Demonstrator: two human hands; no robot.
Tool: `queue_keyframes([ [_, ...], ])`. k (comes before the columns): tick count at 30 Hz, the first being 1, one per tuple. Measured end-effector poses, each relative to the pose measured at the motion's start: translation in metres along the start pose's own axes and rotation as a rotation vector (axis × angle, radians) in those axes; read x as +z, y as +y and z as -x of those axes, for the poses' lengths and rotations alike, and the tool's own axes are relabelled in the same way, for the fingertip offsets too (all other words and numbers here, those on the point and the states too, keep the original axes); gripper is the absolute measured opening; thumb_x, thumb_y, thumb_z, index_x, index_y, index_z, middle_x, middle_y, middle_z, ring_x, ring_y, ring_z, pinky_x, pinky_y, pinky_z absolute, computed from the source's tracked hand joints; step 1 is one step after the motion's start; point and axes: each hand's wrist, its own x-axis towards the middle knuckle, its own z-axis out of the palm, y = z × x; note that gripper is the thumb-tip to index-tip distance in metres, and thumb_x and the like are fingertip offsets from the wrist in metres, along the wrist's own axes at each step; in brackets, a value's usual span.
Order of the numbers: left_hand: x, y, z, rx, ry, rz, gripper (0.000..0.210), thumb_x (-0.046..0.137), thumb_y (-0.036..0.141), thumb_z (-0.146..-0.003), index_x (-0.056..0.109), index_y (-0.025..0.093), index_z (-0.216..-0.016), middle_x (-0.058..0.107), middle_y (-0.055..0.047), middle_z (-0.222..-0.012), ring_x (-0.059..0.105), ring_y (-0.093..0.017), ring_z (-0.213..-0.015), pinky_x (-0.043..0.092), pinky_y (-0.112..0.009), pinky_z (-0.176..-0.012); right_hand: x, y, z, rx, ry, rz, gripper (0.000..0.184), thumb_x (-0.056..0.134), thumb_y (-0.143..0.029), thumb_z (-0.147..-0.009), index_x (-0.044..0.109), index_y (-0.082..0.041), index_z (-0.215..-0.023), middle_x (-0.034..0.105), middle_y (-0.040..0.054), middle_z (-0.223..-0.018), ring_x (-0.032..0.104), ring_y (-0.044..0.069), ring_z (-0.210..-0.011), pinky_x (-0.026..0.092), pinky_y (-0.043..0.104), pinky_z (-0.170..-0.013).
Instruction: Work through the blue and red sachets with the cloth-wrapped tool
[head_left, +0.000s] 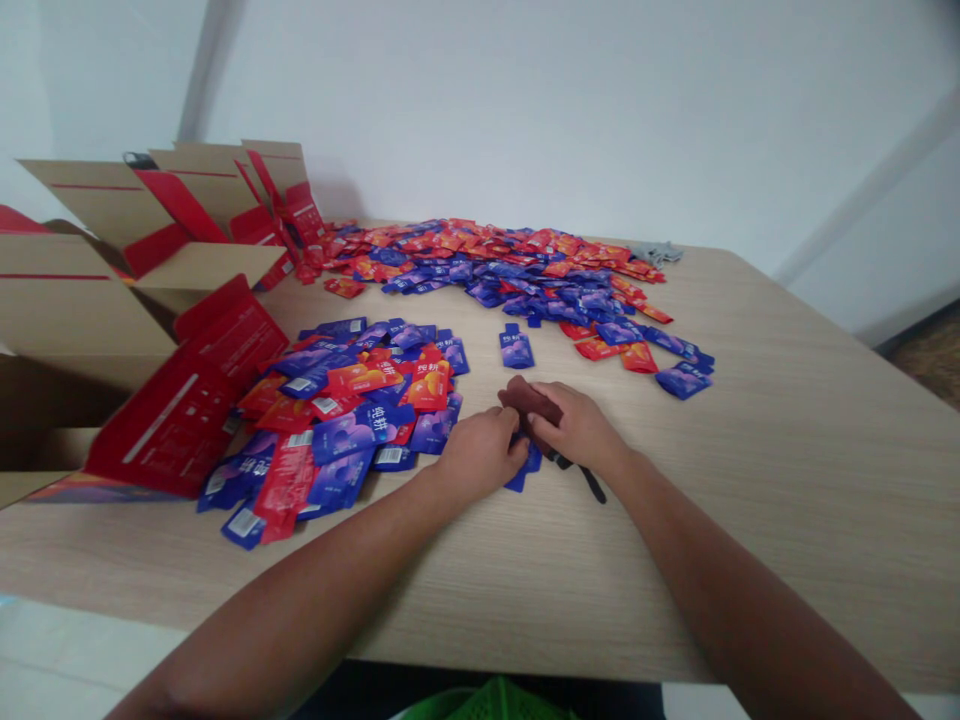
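My right hand is closed around a crumpled brown cloth. A slim black pen-like tool sticks out below that hand; whether the hand grips it too is hidden. With curled fingers, my left hand presses on a small blue pouch, partly covered by both hands and the cloth. Just beyond them a single blue pouch lies flat on the wooden table. To the left spreads a pile of blue and red pouches.
Open red cardboard boxes stand along the left side, flaps raised. A long heap of red and blue pouches runs along the back by the wall, with several loose pouches at its right. Grey scraps lie at the far end.
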Motion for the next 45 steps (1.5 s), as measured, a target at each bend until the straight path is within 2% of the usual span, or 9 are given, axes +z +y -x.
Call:
queue_keyframes([
  [6,0.0,0.0,0.0,-0.008,-0.006,-0.002,0.015,0.058,0.036,-0.1,0.064,0.022,-0.103,0.075,-0.008,-0.106,0.072,-0.025,-0.098,0.056,-0.035,-0.083,0.0,-0.001,0.0,-0.029,-0.018,-0.009,0.053,0.066,-0.024,-0.09,0.066,-0.028,-0.143,0.074,0.0077,-0.134,0.07,0.028,-0.121,0.054,0.043,-0.106],
  [14,0.001,0.0,0.0,-0.006,-0.004,0.003,0.016,0.059,0.036,-0.1,0.064,0.022,-0.105,0.076,-0.008,-0.109,0.072,-0.025,-0.099,0.055,-0.035,-0.084,0.006,0.009,-0.002,0.079,0.045,0.082,0.045,0.066,-0.03,-0.094,0.067,-0.024,-0.139,0.076,0.0104,-0.128,0.07,0.03,-0.116,0.053,0.044,-0.103],
  [22,0.0,0.001,-0.001,-0.019,-0.013,0.005,0.016,0.06,0.037,-0.1,0.065,0.023,-0.104,0.076,-0.008,-0.108,0.073,-0.026,-0.099,0.055,-0.035,-0.083,0.008,0.013,-0.001,0.06,0.057,0.072,0.047,0.067,-0.031,-0.093,0.066,-0.024,-0.139,0.075,0.0103,-0.13,0.07,0.03,-0.117,0.053,0.045,-0.104],
  [30,-0.001,0.001,0.0,-0.009,-0.001,0.011,0.013,0.061,0.036,-0.099,0.063,0.023,-0.102,0.075,-0.007,-0.106,0.072,-0.025,-0.097,0.054,-0.034,-0.082,0.001,0.0,0.0,0.003,-0.007,0.02,0.051,0.066,-0.025,-0.091,0.066,-0.026,-0.142,0.075,0.0086,-0.131,0.07,0.029,-0.117,0.054,0.043,-0.104],
  [45,0.002,-0.001,-0.001,-0.004,0.002,0.007,0.016,0.059,0.037,-0.101,0.064,0.022,-0.102,0.076,-0.008,-0.107,0.072,-0.025,-0.097,0.055,-0.034,-0.082,0.008,0.013,-0.001,0.073,0.041,0.087,0.048,0.067,-0.031,-0.094,0.067,-0.021,-0.14,0.076,0.0121,-0.13,0.071,0.031,-0.117,0.053,0.044,-0.103],
])
